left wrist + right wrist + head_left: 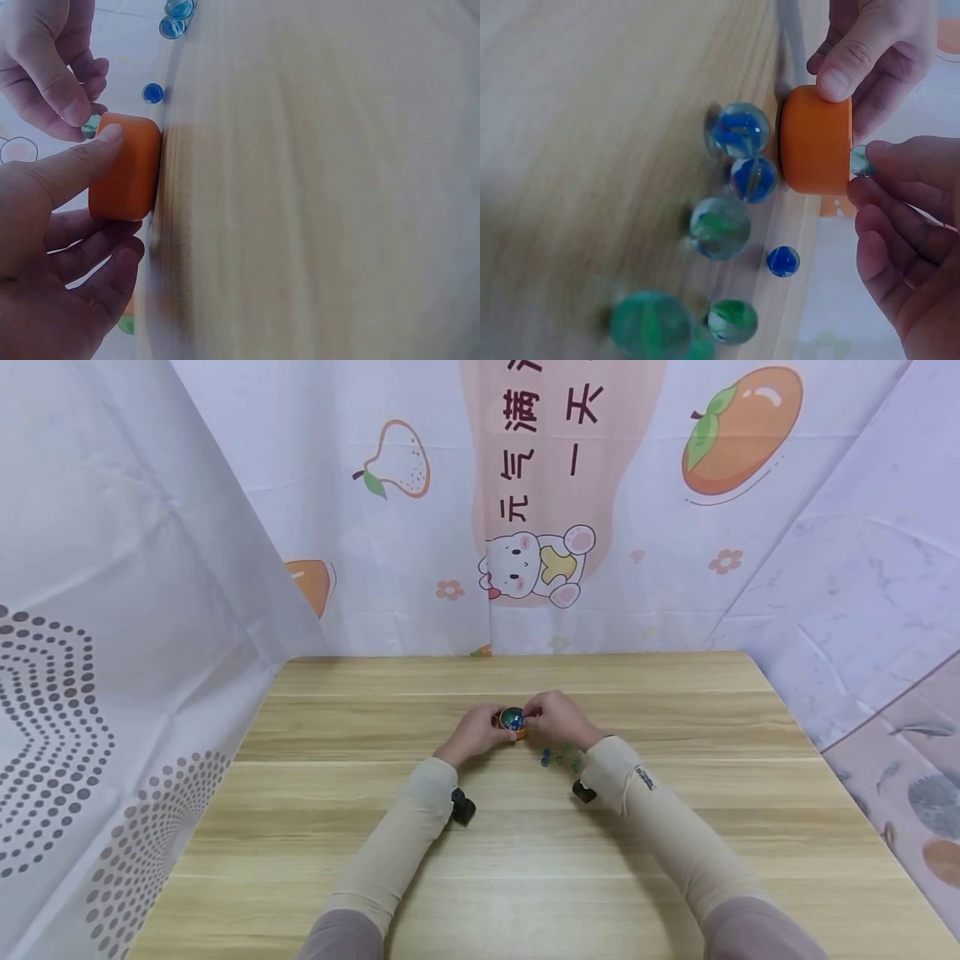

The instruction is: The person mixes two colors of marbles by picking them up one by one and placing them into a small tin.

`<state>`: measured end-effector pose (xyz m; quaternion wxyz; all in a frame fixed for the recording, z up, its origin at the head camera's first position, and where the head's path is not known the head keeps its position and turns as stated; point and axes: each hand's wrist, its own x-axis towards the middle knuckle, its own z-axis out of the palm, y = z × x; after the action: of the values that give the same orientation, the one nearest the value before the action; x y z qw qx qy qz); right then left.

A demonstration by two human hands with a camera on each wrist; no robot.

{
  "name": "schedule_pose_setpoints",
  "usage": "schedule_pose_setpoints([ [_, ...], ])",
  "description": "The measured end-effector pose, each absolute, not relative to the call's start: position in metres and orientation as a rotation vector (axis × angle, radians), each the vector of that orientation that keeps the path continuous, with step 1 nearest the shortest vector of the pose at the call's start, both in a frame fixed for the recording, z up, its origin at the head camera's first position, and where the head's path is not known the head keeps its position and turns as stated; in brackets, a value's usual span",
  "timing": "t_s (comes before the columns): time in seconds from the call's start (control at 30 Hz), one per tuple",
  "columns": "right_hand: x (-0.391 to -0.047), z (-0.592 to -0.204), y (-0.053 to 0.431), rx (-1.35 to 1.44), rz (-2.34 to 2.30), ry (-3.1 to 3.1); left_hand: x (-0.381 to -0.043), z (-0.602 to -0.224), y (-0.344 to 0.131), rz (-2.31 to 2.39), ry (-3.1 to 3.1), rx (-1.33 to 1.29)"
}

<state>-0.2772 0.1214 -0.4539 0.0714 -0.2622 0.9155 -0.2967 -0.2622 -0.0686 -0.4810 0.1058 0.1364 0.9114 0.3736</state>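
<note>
My left hand (478,732) grips a small orange bowl (126,169) standing on the table, its thumb at the rim and fingers round the side. Blue glass marbles (514,723) show inside the bowl's dark green interior in the head view. Over the rim, my right hand (561,718) pinches a clear marble with green in it (862,160) between thumb and fingers. Beside the bowl, in the right wrist view, lie several loose marbles: a larger blue-swirled one (740,130), a dark blue one (783,261) and a green one (733,321) among them.
The light wooden table (525,877) runs back to a printed cloth (405,552) hanging behind it. Patterned cloth (112,693) also hangs at the left side. Black wrist cameras (463,808) sit below both cuffs, close over the wood.
</note>
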Motion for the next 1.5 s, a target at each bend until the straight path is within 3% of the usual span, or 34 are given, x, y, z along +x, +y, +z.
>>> schedule_pose_setpoints([
  [1.5, -0.281, -0.449, 0.148, -0.678, -0.771, 2.799, -0.263, -0.482, -0.069, 1.086, 2.696, 0.382],
])
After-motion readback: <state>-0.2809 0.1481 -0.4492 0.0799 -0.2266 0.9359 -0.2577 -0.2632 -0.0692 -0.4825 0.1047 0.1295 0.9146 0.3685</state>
